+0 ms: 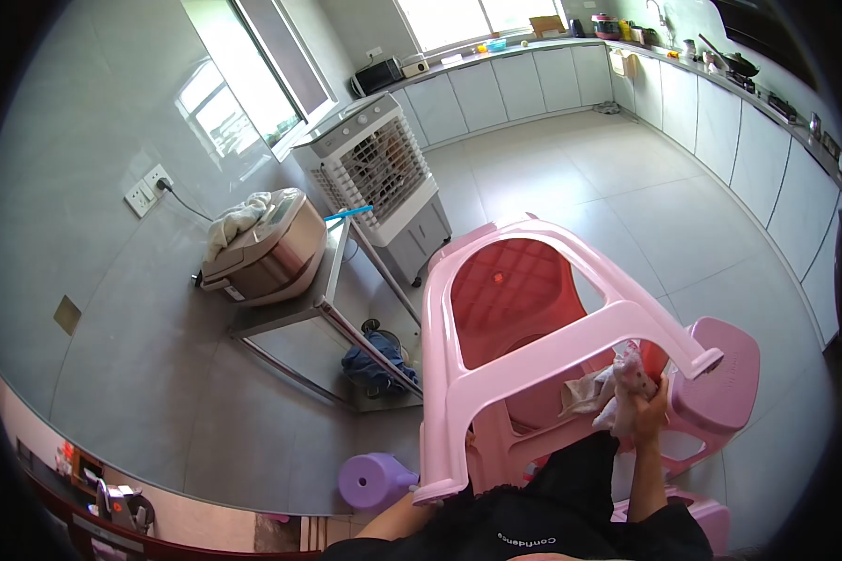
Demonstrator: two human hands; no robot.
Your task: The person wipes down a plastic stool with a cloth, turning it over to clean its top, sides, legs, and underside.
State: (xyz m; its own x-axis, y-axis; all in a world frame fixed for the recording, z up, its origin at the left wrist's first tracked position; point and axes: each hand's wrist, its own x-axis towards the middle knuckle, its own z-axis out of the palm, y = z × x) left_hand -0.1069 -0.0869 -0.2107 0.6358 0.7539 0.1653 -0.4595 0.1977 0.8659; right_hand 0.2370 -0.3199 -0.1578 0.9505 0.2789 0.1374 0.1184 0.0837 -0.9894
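Observation:
A pink plastic chair (pixel 571 351) with a red patterned panel (pixel 510 294) is tipped over in front of me, its legs toward me. My right hand (pixel 649 409) is closed on a whitish cloth with pink marks (pixel 630 381), held against the chair's inner side. Another part of cloth (pixel 587 393) hangs to the left of that hand. My left hand (pixel 471 449) is at the chair's near left leg, mostly hidden behind the pink plastic, so its fingers cannot be made out.
A pink stool (pixel 718 374) stands right of the chair, a purple stool (pixel 374 481) at lower left. At left, a metal rack (pixel 323 304) bears a rice cooker (pixel 269 251); an air cooler (pixel 376 164) stands behind. Cabinets (pixel 711 117) line the back and right.

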